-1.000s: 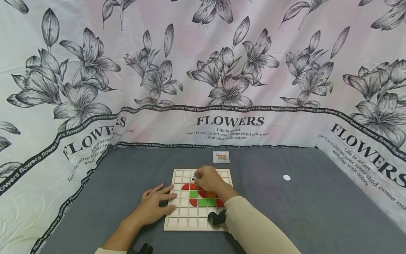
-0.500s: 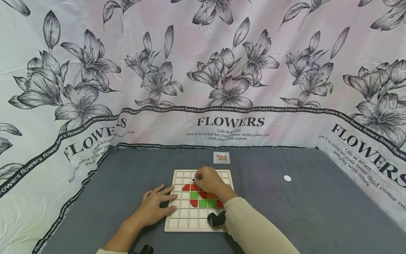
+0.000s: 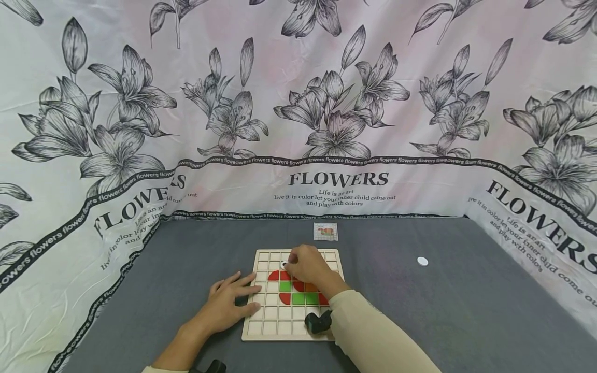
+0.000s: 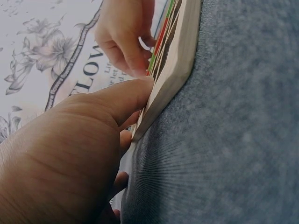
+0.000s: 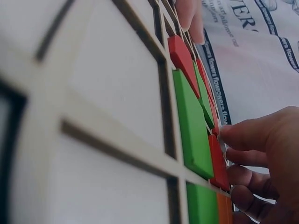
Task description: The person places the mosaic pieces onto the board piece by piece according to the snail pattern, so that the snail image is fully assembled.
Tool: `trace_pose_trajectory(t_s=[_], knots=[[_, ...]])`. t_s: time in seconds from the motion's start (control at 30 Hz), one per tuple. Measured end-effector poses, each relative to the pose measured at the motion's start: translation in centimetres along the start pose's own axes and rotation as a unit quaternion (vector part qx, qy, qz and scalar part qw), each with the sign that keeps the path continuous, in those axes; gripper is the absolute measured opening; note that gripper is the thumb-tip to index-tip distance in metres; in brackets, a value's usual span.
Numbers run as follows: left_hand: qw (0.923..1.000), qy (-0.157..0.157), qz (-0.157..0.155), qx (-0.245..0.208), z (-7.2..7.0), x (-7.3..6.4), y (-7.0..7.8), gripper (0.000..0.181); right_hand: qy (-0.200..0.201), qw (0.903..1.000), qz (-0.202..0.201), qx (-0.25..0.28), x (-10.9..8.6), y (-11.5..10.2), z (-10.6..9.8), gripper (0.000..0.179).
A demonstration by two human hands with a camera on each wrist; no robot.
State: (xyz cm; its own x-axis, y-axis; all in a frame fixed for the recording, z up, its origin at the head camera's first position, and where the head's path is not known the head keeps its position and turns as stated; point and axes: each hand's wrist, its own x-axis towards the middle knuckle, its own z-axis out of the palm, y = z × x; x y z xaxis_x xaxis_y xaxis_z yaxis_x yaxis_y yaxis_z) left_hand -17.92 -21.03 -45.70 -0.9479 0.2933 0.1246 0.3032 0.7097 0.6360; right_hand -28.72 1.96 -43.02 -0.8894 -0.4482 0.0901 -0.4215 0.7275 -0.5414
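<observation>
A square wooden grid board (image 3: 262, 327) lies on the grey table with red, green and orange pieces in some cells. My left hand (image 3: 228, 301) rests at its left edge, fingers spread; in the left wrist view the thumb (image 4: 135, 93) touches the rim. Over the board's upper part, my right hand (image 3: 308, 265) has its fingers bent and pinches a small white piece with a black dot (image 3: 283, 265), partly covered by the fingertips. Just below it sit red pieces (image 3: 274, 275) and a green square (image 3: 285, 286). In the right wrist view, the thumb (image 5: 238, 135) is right at the pieces.
A small picture card (image 3: 325, 231) with a coloured grid design lies behind the board. A white disc (image 3: 422, 261) lies on the grey table (image 3: 466, 311) to the right. Flower-printed cloth (image 3: 336, 197) hangs around the back and sides.
My right fingers shift slightly on the dotted white piece, which shows a little less than before. My left hand keeps its place on the board edge.
</observation>
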Motion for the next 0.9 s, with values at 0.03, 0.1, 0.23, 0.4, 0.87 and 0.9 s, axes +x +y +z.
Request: trace_pose_trajectory(t_s=[0.03,0.1,0.23,0.4,0.87,0.9], knots=[[1.0,0.001,0.0,0.0,0.03,0.0,-0.01,0.046,0.002,1.0,-0.003,-0.002,0.01,0.03,0.01,0.012],[1.0,0.002,-0.001,-0.001,0.05,-0.01,-0.03,0.046,0.001,1.0,-0.003,-0.003,0.02,0.03,-0.03,0.011],[1.0,0.0,0.0,-0.005,-0.01,-0.03,0.01,0.045,-0.001,1.0,-0.008,-0.002,0.04,0.0,-0.07,0.009],[1.0,-0.001,0.002,-0.003,-0.01,-0.01,0.02,0.045,0.003,0.9987,-0.05,-0.001,0.05,0.23,0.1,0.017],[1.0,0.004,-0.003,0.005,-0.02,0.02,0.07,0.045,0.012,0.9994,-0.032,-0.006,-0.1,0.12,0.02,0.016],[1.0,0.003,-0.002,0.005,-0.03,0.02,0.08,0.045,0.012,0.9995,-0.03,-0.002,-0.14,0.12,-0.07,0.017]])
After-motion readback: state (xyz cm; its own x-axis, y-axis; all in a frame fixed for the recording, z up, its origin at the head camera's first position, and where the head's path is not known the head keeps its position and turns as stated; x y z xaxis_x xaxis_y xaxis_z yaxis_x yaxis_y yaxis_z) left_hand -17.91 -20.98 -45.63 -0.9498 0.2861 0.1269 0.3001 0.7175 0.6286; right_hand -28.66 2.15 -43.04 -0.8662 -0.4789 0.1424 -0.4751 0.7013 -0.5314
